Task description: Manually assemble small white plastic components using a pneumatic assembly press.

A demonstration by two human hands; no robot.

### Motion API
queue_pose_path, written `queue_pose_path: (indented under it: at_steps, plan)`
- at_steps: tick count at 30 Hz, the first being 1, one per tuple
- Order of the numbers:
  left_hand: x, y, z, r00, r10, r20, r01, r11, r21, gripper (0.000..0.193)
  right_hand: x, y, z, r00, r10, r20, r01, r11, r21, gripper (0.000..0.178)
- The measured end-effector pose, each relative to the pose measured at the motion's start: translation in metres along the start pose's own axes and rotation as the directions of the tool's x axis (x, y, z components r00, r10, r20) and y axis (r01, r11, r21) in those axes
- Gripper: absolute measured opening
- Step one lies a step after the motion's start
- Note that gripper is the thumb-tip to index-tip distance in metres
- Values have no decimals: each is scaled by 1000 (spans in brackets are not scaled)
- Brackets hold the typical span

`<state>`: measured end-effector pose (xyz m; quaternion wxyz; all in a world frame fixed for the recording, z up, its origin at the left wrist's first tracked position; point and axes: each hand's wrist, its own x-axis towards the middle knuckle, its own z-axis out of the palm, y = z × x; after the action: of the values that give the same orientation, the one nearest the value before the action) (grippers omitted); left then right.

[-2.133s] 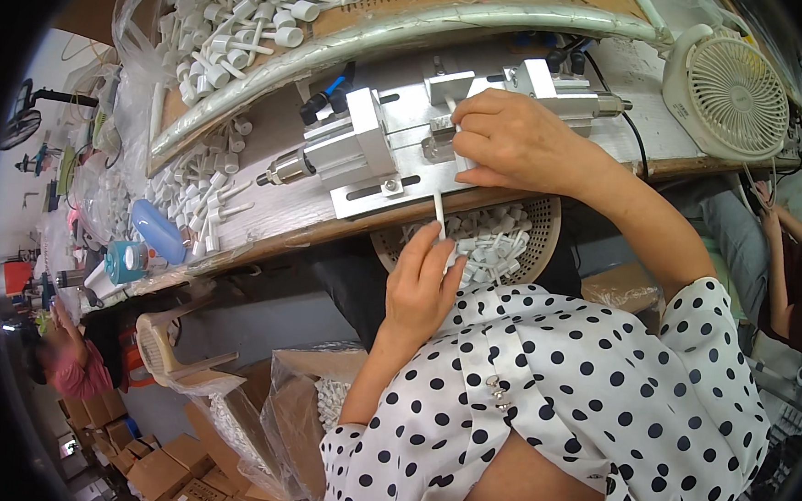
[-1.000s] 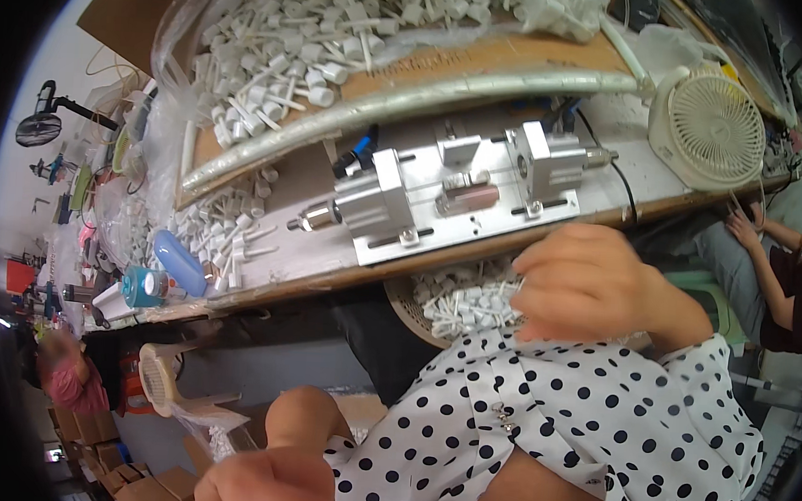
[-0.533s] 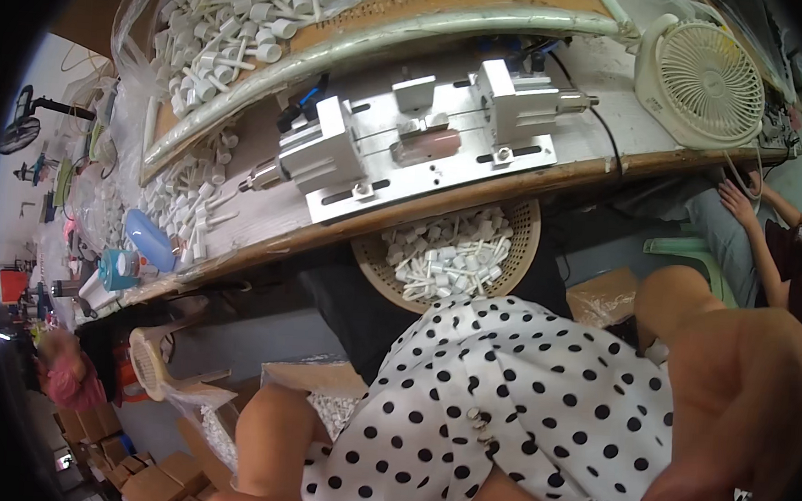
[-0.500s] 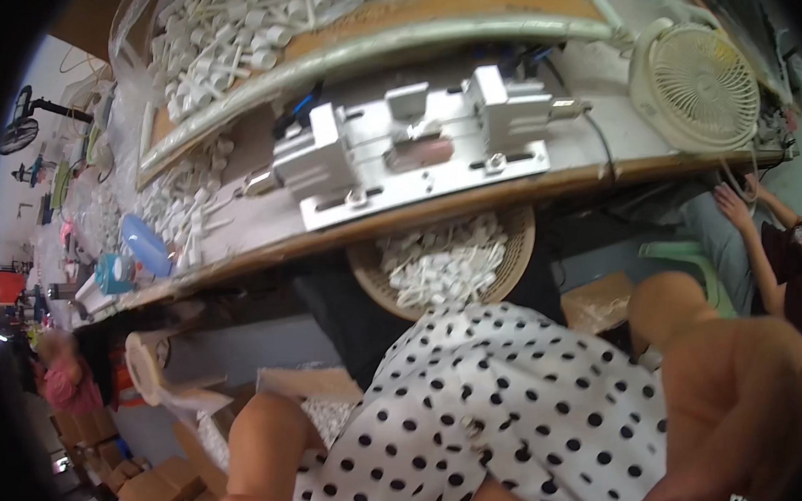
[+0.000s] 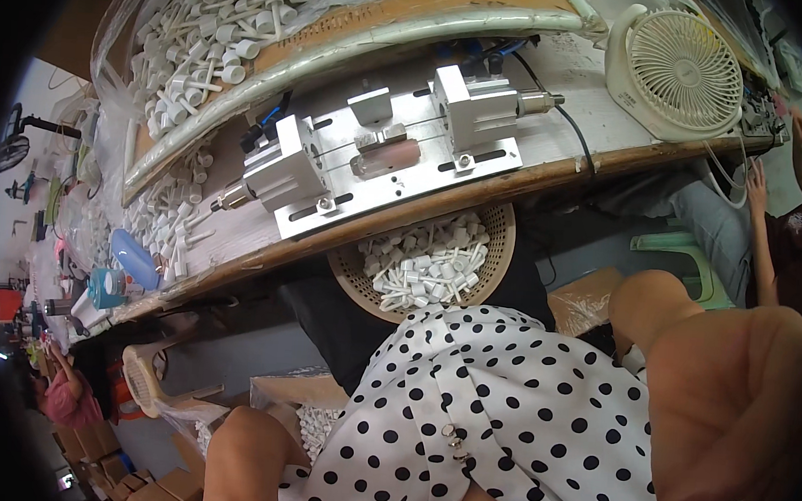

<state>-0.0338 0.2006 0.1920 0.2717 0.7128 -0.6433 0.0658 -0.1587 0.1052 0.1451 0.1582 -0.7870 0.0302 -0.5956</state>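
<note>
My right hand [image 5: 735,418] is large and close at the lower right, beside my bare knee [image 5: 646,302]. Its palm side shows, but the fingers are blurred and run into the dark rim. A small pale patch shows below it; I cannot make out whether the hand holds anything. My left hand is out of sight. Ahead, a silver metal fixture [image 5: 414,182] with two facing blocks sits on the workbench [image 5: 571,105], apart from my hand. Something pinkish shows in its central slot. Below the bench edge, a tan basket [image 5: 500,280] holds many small white plastic pieces [image 5: 432,275] with stems.
More white pieces [image 5: 221,37] are heaped behind a plastic-wrapped rail [image 5: 339,58]. A white fan [image 5: 678,75] stands at the bench's right. A blue scoop-like piece [image 5: 134,257] lies left. Cartons and a green stool [image 5: 694,264] are below. Other people [image 5: 71,396] are at both sides.
The whole view has shifted slightly, moving the bench and fixture left in the picture, and looks sharper. My right hand stays at the lower right. The fixture and basket look unchanged.
</note>
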Motion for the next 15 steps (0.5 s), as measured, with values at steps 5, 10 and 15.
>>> queue_pose_path:
  at_steps: [5, 10, 15]
  plan:
    - [9, -4, 4, 988, -103, -118, 136, 936, 323, 25, -3, 6, -5, 999, 29, -31, -29, 1000, 5, 24]
    - [40, -95, 13, 690, 715, -113, -261, 100, -960, 20, -2, 6, -3, 997, 38, -65, -40, 999, -17, 24]
    - [85, -94, -30, 363, 869, 335, 239, 261, -935, 18, -3, 5, -5, 995, 68, -74, -72, 997, -40, 25]
